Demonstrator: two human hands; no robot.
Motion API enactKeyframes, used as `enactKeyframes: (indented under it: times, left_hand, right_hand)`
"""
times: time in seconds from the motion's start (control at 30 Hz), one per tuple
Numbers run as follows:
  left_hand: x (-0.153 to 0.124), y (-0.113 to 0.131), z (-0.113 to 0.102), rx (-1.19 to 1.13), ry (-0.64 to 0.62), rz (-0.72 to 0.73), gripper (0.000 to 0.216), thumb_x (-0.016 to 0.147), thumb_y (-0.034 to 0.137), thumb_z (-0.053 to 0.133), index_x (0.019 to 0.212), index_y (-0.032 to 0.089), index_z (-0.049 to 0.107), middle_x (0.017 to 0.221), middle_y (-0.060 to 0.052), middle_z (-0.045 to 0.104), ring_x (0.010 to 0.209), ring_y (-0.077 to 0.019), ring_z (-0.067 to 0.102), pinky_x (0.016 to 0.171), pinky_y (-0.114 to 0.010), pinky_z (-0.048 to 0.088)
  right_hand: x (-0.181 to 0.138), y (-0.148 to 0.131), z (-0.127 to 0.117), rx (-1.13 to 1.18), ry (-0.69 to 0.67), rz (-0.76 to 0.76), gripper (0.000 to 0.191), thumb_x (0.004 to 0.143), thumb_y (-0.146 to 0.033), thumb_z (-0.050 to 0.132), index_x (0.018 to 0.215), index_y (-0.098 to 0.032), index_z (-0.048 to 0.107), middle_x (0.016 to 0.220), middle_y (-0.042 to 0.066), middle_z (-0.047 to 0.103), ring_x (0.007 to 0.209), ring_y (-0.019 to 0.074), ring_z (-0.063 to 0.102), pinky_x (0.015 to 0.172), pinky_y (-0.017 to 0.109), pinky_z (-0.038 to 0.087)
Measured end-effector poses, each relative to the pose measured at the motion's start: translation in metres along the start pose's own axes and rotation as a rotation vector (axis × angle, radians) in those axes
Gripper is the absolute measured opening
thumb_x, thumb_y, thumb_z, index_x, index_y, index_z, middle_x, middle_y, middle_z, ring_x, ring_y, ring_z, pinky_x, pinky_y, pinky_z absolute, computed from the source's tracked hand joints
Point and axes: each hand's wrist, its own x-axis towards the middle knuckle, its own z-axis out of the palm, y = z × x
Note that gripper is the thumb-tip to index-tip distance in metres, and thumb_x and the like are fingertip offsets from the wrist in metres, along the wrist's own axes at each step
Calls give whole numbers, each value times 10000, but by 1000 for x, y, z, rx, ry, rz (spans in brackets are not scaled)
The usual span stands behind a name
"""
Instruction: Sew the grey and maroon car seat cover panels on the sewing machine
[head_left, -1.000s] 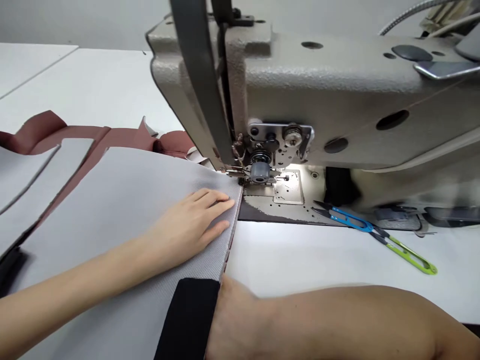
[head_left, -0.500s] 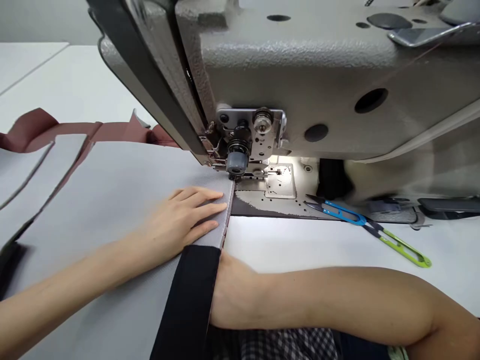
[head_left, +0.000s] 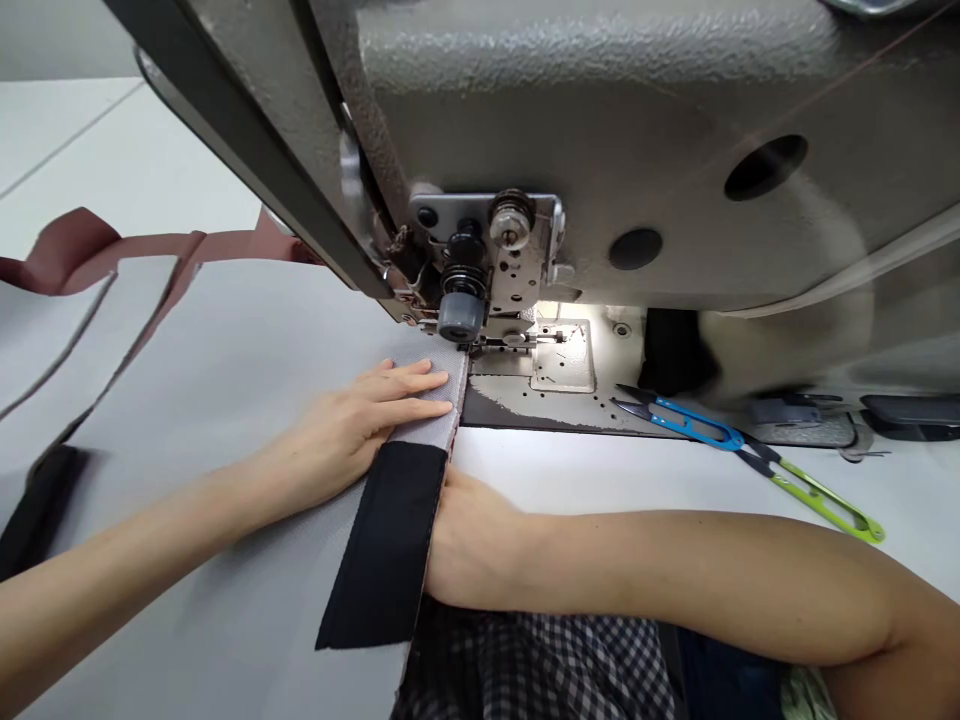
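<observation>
My left hand [head_left: 367, 415] lies flat and open on a grey fabric panel [head_left: 225, 380], fingertips close to the presser foot [head_left: 459, 322] of an industrial sewing machine [head_left: 570, 150]. A black strip [head_left: 390, 540] runs along the panel's right edge toward the needle. My right hand [head_left: 469, 535] rests at that edge beside the black strip, with its fingers tucked under the fabric and hidden. Reddish-brown material [head_left: 90, 245] shows beneath the grey panel at the far left.
Blue thread snips [head_left: 686, 420] and green thread snips [head_left: 817, 495] lie on the white table [head_left: 600, 480] right of the needle plate [head_left: 559, 365]. More grey pieces [head_left: 45, 320] overlap at the left. Checked cloth [head_left: 540, 670] shows at the bottom edge.
The fabric and black strip have fed forward toward the needle, and both hands moved with them. The view has come closer to the machine head.
</observation>
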Motion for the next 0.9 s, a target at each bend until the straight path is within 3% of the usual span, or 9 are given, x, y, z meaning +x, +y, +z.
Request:
enactKeyframes:
  times: [0.13,0.33,0.47,0.57,0.7,0.8,0.9]
  left_hand:
    - [7,-6,0,3,11,31,492,939,186,345,1294,326,655,1520,30,470,1430,-253,413,1240,-543,235]
    - [16,-9,-7,-115,30,21,427,993,304,341,1261,284,674,1506,-19,493,1427,-255,407,1224,-517,285]
    - [14,12,-24,-270,49,-127,488,1011,523,290,1223,310,675,1451,15,555,1369,-256,490,1186,-459,374]
    - [8,36,-26,-156,47,-188,535,970,638,325,1249,319,653,1372,17,620,1261,-286,581,1079,-460,488]
    - [-6,44,-3,113,95,-83,415,979,518,402,1263,338,646,1420,26,575,1327,-287,514,1114,-498,428]
    - [-15,35,14,137,104,-74,381,1009,407,371,1282,352,630,1442,40,554,1388,-256,453,1174,-488,342]
    - [-17,28,21,124,122,-78,371,1013,385,369,1273,361,632,1442,45,552,1398,-252,439,1190,-494,298]
  right_hand:
    - [-2,10,-3,2,53,-44,253,935,-161,495,1022,-166,733,1155,73,718,1248,262,544,1199,478,242]
    - [-1,23,-3,-59,56,-67,214,939,-147,503,958,-166,716,1063,76,724,1164,240,589,1161,467,296]
    - [-7,13,-8,-33,69,-187,233,957,-147,477,982,-163,709,1052,70,716,1129,236,595,1194,468,272]
    - [-11,2,-14,-25,84,-227,234,920,-127,506,1012,-171,716,1083,79,713,1135,269,585,1172,511,298]
    - [-13,-5,-25,-51,58,-208,212,876,-100,527,908,-167,726,931,100,726,993,295,620,1017,566,422]
    - [-12,-6,-32,-100,41,-199,221,877,-113,515,788,-163,710,776,118,695,877,300,628,914,583,450]
    - [-12,-5,-33,-141,77,-179,216,865,-114,520,766,-155,708,757,133,681,864,320,630,883,587,448]
